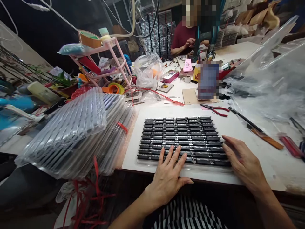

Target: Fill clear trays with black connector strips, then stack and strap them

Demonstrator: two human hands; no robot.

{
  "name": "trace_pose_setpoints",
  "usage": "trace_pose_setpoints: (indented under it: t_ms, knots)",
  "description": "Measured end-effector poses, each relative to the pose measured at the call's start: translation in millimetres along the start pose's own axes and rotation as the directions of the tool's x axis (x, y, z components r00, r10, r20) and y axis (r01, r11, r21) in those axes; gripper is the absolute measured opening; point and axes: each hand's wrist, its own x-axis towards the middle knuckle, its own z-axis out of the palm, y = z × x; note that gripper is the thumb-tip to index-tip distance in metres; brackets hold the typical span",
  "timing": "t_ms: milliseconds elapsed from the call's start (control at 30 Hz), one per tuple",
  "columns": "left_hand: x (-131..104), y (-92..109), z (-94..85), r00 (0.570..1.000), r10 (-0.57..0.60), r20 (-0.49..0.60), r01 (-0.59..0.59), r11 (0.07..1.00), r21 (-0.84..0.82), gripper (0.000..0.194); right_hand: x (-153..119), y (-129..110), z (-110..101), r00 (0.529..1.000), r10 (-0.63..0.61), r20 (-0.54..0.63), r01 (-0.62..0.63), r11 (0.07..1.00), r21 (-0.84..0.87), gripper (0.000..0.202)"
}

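Rows of black toothed strips [181, 135], joined by small printed bits, lie side by side in a clear plastic tray [190, 168] on a white board [133, 140]. My left hand [169, 170] rests on the front rows with its fingers spread and stretched out. At the right end of the strips is my right hand [243, 160], its fingers extended along their ends and touching that edge. I see nothing held in either hand.
Stacked clear trays [71, 127] rise at the left, tied with red ribbon [122, 128]. Red-handled pliers [215, 109] and a wooden-handled tool [269, 138] lie at the right. Behind stand a pink rack [116, 60] and a phone [208, 79]. A person [183, 38] sits across the table.
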Motion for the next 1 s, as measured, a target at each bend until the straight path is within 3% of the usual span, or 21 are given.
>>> trace_pose_setpoints:
  t_ms: [67, 167, 300, 367, 433, 567, 700, 767, 900, 1000]
  knots:
    - [0, -7, -5.7, 1.000, -0.027, -0.017, 0.026, 0.999, -0.044, 0.070, 0, 0, -1, 1.000, 0.017, 0.013, -0.017, 1.000, 0.006, 0.040]
    - [1, -33, -12.6, 0.979, -0.194, -0.067, 0.188, 0.978, -0.093, 0.064, -1, -1, -2, 0.998, 0.053, 0.026, -0.054, 0.998, 0.014, 0.041]
    - [-1, -83, -14.6, 0.872, -0.469, -0.135, 0.449, 0.880, -0.154, 0.063, -1, -1, -2, 1.000, 0.027, -0.001, -0.027, 0.999, 0.042, 0.038]
    - [-4, -101, -12.9, 0.826, -0.543, -0.153, 0.515, 0.836, -0.191, 0.067, 0, -1, -2, 1.000, -0.006, -0.009, 0.007, 0.999, 0.053, 0.036]
    - [-6, -112, -10.1, 0.810, -0.573, -0.125, 0.537, 0.810, -0.237, 0.070, 0, 0, -1, 1.000, -0.026, -0.011, 0.027, 0.998, 0.059, 0.034]
    - [-10, -116, -5.6, 0.821, -0.570, -0.027, 0.531, 0.780, -0.333, 0.073, 1, 1, 0, 0.999, -0.038, -0.008, 0.038, 0.998, 0.058, 0.033]
    - [-13, -115, -6.8, 0.800, -0.599, -0.030, 0.515, 0.712, -0.477, 0.069, 1, -1, -1, 1.000, -0.029, 0.003, 0.028, 0.998, 0.063, 0.033]
    - [-15, -113, -8.1, 0.747, -0.665, -0.031, 0.515, 0.607, -0.605, 0.066, 1, -2, -2, 1.000, -0.017, 0.010, 0.016, 0.998, 0.069, 0.033]
    - [-21, -109, -9.3, 0.579, -0.816, -0.013, 0.489, 0.360, -0.794, 0.059, 0, -3, -3, 1.000, -0.013, 0.013, 0.012, 0.998, 0.058, 0.034]
    - [-23, -107, -8.7, 0.516, -0.857, -0.014, 0.365, 0.235, -0.901, 0.053, -1, -1, -3, 1.000, -0.011, 0.016, 0.010, 0.999, 0.048, 0.035]
